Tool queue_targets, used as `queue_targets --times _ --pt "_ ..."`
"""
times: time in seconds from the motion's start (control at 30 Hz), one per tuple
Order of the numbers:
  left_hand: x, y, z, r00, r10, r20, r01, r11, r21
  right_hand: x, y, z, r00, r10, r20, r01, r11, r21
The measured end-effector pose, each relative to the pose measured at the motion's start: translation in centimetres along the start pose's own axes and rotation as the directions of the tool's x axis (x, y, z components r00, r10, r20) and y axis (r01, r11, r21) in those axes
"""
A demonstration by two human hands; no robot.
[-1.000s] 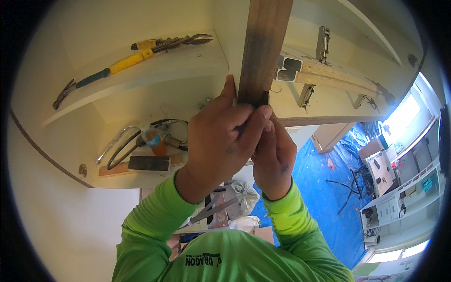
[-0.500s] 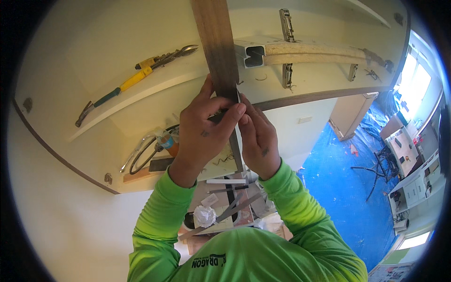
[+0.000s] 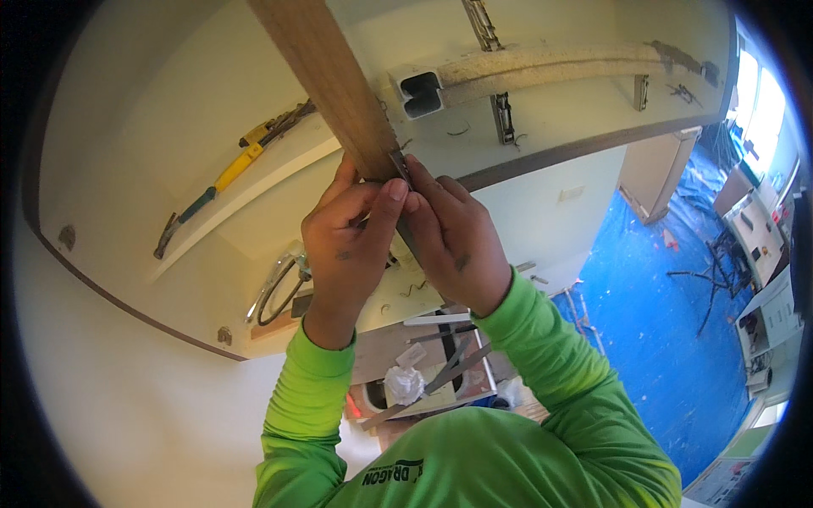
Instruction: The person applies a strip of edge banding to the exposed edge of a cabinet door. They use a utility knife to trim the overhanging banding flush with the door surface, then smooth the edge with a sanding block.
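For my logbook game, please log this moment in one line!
left hand: at wooden strip; right hand: at thin dark piece; hammer: on shelf

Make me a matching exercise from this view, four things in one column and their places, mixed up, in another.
Things
1. brown wood-grain strip
2. hammer with a yellow-and-teal handle
3. blue plastic sheet
4. crumpled white ball

Places
A. spread out at the view's right
B. lying on a long white shelf
C. between two bright green sleeves
D. closest to the left hand and right hand

Pairs: 1-D, 2-B, 3-A, 4-C
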State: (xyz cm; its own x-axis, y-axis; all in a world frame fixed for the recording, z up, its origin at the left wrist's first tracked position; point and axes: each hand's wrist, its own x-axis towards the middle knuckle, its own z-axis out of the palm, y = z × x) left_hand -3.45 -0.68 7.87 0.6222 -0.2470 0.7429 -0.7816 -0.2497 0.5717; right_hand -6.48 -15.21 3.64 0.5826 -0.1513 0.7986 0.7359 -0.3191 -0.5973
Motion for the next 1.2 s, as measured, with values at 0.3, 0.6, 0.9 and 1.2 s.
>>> queue_targets --times 0.3,0.6,0.9,1.2 --pt "-0.3 1.3 -0.3 0.996 -0.093 0.014 0.092 0.994 0.055 -1.1 1.3 0.3 1.000 -0.017 0.003 0.017 0.996 0.085" --pt "0.0 1.4 0.1 0.999 -0.023 0.025 0.021 0.999 0.046 -1.0 0.9 0.1 1.000 0.018 -0.007 -0.018 0.999 0.050" --pt "0.0 1.9 0.7 0.986 -0.156 -0.062 0.155 0.988 -0.019 -0.1 0.3 0.5 0.998 0.063 -0.007 -0.063 0.996 0.066" --pt "-0.1 1.5 0.1 0.998 -0.068 0.018 0.067 0.995 0.071 -1.1 1.0 -0.1 0.999 0.048 -0.007 -0.048 0.996 0.080"
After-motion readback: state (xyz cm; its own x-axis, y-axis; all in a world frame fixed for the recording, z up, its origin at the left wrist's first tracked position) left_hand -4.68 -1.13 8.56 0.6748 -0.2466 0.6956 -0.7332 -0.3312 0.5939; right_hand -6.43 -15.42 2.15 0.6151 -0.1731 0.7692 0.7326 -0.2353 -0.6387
